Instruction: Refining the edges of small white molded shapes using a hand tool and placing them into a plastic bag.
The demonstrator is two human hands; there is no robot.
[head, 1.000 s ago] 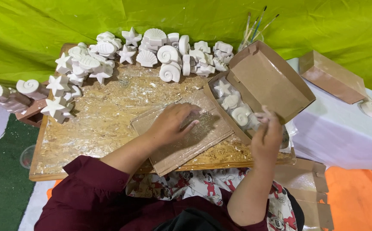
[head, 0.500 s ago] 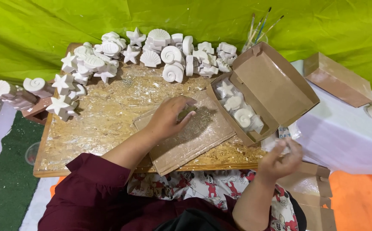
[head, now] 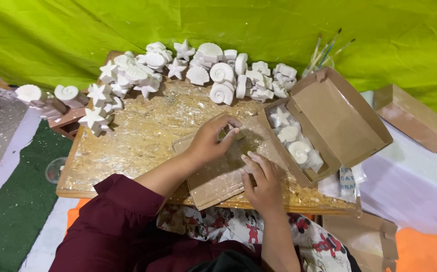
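Note:
A flat brown cardboard sheet lies on the wooden board in front of me. My left hand curls its fingers over the sheet's far edge and grips it. The fingers of my right hand lie flat on the sheet's right part, holding nothing. Just to the right stands an open cardboard box with a few white plaster shapes lined up inside.
Many white plaster stars and shells are heaped along the board's far edge, with more on the left. Paintbrushes stand behind the box. A second brown box rests on a white surface at right. Green cloth hangs behind.
My right hand left the open box, dropped toward my lap, then came up onto the cardboard sheet. My left hand stayed on the sheet and curled over its far edge.

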